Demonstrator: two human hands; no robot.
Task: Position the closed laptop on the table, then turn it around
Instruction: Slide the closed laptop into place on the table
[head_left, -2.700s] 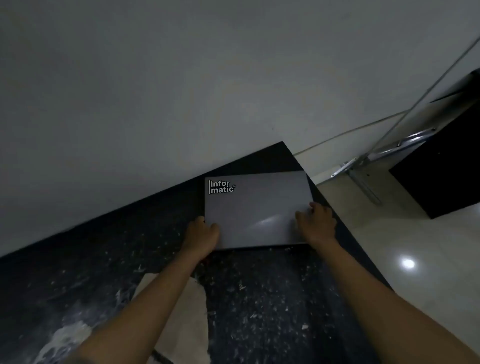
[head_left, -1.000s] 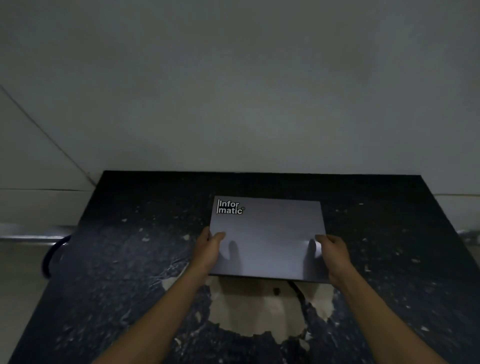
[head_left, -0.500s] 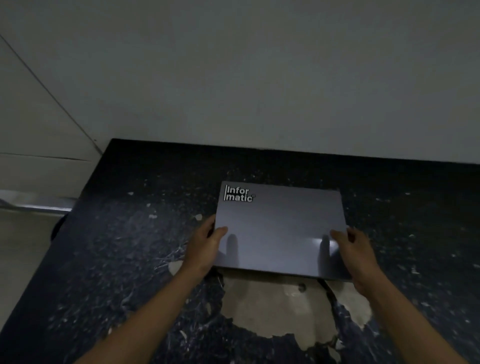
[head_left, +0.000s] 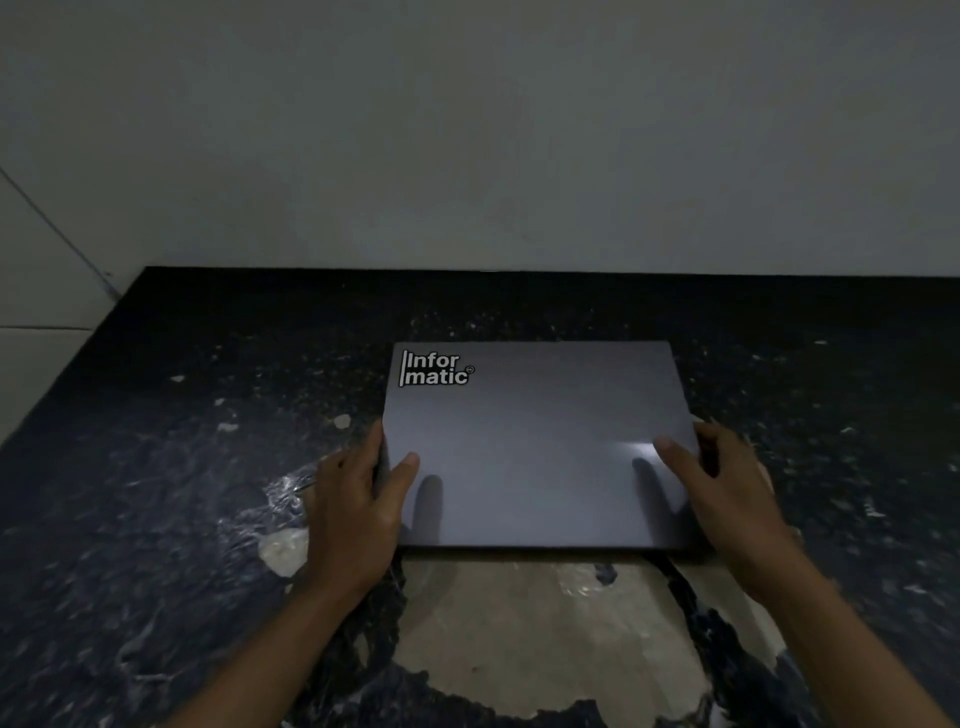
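Note:
A closed grey laptop (head_left: 535, 447) with a white "Informatic" sticker at its far left corner lies flat on the dark table (head_left: 182, 467), square to the wall. My left hand (head_left: 358, 514) grips its near left edge, thumb on the lid. On the near right edge sits my right hand (head_left: 727, 499), thumb on top and fingers wrapped around the side.
The table's dark surface is worn, with a large pale bare patch (head_left: 545, 623) just in front of the laptop. A plain wall (head_left: 467, 130) rises directly behind the table. The table's left edge drops to a pale tiled floor (head_left: 36, 364).
The laptop has been carried from the table's corner to its middle and set down square to the wall. Both hands stay on its near corners.

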